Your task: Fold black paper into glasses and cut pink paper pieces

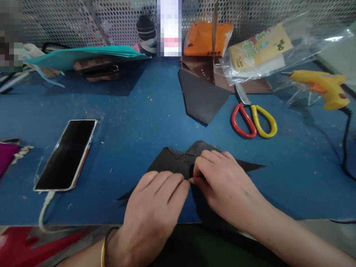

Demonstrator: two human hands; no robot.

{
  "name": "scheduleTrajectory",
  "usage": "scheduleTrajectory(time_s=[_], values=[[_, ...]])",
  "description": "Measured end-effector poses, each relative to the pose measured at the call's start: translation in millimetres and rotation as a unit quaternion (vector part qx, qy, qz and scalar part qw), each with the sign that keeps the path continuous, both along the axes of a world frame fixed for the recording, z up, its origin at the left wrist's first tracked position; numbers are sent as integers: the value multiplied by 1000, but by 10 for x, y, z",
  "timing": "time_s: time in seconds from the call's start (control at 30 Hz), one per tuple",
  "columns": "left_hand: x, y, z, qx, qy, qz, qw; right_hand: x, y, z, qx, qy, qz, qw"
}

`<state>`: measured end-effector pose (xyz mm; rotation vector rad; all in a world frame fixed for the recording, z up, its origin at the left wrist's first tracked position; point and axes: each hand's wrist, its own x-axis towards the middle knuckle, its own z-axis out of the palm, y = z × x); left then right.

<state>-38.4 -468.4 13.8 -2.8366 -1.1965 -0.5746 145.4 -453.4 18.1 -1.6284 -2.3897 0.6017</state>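
Note:
A folded piece of black paper [174,161] lies on the blue table [144,111] near the front edge. My left hand [155,207] rests on its near left part, fingers together and bent down onto the paper. My right hand [222,181] presses on the middle of the paper, its fingertips pinched on a fold next to the left hand's fingers. A thin black point of the paper sticks out to the right of my right hand.
A second black paper piece [203,96] lies further back. Red and yellow scissors [251,118] sit to its right, a yellow glue gun [324,87] at far right. A phone [68,154] on a cable lies left. Teal paper [83,55] and plastic-wrapped packets [261,48] line the mesh wall.

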Motion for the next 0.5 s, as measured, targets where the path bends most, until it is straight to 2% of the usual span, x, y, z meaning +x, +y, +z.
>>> scheduleTrajectory(time_s=[0.1,0.2,0.5], values=[[-7,-93,-29,64,18,-36,997,8,-1,-9,3,10,-1,1000],[-31,-149,-52,80,40,-55,994,51,-6,-11,11,25,-3,1000],[1,-174,-94,129,84,-62,986,323,-52,-33,28,75,-22,997]])
